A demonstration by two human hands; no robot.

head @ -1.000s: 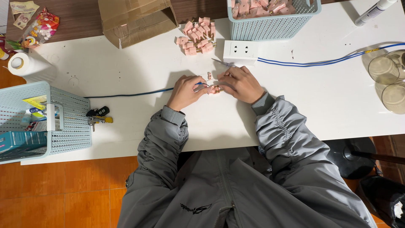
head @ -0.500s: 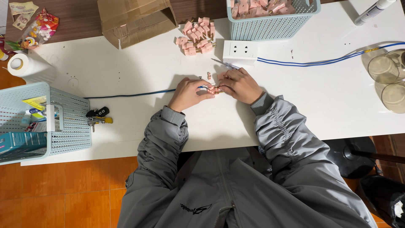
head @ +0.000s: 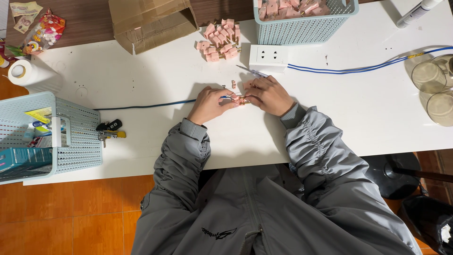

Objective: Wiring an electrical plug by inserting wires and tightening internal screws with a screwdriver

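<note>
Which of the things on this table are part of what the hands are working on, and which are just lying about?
In the work:
left hand and right hand, both on a small pink plug part
blue cable leading to it
pile of pink plug parts
screwdriver

Lying about:
keys
tape roll
cardboard box
snack packet
glass cups

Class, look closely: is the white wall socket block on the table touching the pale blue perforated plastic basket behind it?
Cannot tell. In the head view the white socket block sits right under the pale blue basket wall; no gap or contact shows plainly.
</note>
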